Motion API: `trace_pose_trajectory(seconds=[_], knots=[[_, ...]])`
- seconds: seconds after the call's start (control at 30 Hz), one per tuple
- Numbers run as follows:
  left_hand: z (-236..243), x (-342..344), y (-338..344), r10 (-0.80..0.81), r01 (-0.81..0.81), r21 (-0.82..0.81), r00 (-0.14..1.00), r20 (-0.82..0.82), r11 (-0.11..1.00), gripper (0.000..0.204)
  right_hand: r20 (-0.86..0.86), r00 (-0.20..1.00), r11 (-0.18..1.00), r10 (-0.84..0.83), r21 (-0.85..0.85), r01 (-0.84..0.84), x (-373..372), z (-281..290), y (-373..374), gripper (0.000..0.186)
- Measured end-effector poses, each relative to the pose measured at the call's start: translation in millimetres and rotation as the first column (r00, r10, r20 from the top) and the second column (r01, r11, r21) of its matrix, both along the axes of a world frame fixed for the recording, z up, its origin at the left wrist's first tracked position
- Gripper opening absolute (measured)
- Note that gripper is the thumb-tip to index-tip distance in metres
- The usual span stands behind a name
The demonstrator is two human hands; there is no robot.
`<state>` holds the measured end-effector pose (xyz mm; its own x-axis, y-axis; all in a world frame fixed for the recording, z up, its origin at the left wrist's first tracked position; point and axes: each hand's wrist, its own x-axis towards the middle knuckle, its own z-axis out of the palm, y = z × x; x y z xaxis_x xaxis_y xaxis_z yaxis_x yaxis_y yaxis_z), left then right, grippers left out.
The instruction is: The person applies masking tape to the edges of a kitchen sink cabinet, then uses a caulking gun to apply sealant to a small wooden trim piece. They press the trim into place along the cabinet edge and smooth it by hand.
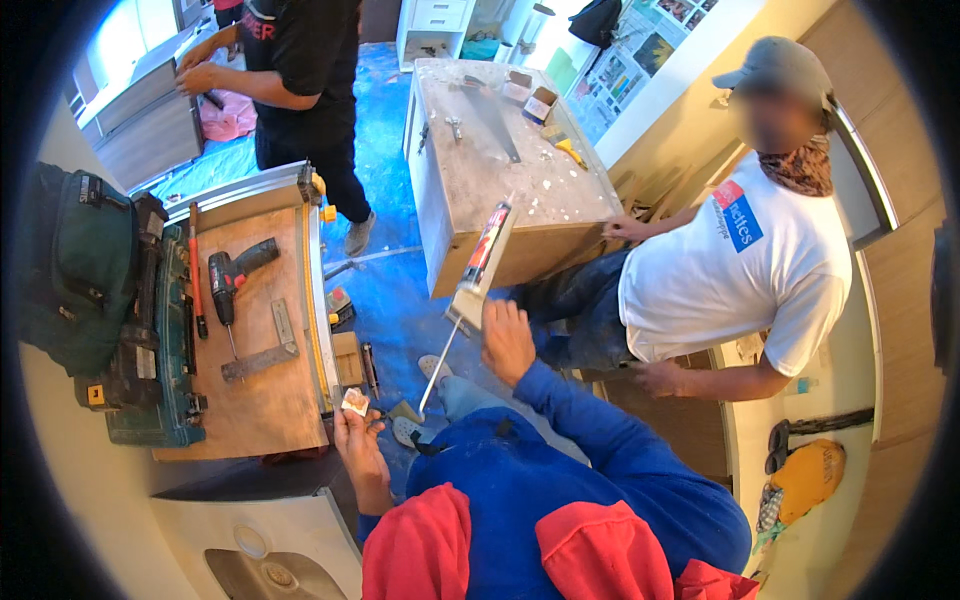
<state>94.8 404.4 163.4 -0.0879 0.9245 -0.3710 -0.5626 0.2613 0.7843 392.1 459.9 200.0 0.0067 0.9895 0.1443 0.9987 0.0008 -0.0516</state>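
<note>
My right hand point(508, 345) is closed round the handle of a caulking gun point(466, 303), raised in front of my body. A red and white sealant tube lies in its cradle, nozzle pointing away, and the thin plunger rod sticks out behind toward my legs. My left hand point(362, 455) is closed on a small whitish piece with brownish patches point(355, 401); what kind of thing it is I cannot make out. That hand is beside the near corner of a wooden worktop point(262, 415).
On the worktop are a cordless drill point(238, 272), a metal square point(272, 350) and a teal toolbox point(160, 415). A wooden cabinet point(545, 190) ahead bears a handsaw point(492, 122). One person point(745, 260) stands at right, another point(305, 90) ahead left. Blue sheeting point(385, 235) covers the floor.
</note>
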Motion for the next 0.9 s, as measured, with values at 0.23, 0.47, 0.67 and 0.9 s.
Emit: trace_pose_trajectory(seconds=[0.23,0.47,0.67,0.9], knots=[[-6,18,20,0.064,-0.062,0.043,0.997,-0.042,0.997,0.041,0.219,0.942,0.967,-0.256,0.042,0.253,117,-58,117,0.057],[-4,56,43,0.268,-0.238,-0.229,0.957,0.108,0.944,0.038,0.392,0.746,0.826,-0.539,0.069,0.560,277,-132,208,0.026],[-14,103,44,0.495,-0.419,-0.287,0.569,0.657,0.862,0.031,0.283,0.748,0.733,-0.601,-0.180,0.656,419,-220,289,0.034],[-31,128,23,0.773,-0.619,-0.489,0.349,0.529,0.614,0.031,0.432,0.609,0.661,-0.665,-0.038,0.749,516,-307,313,0.056]])
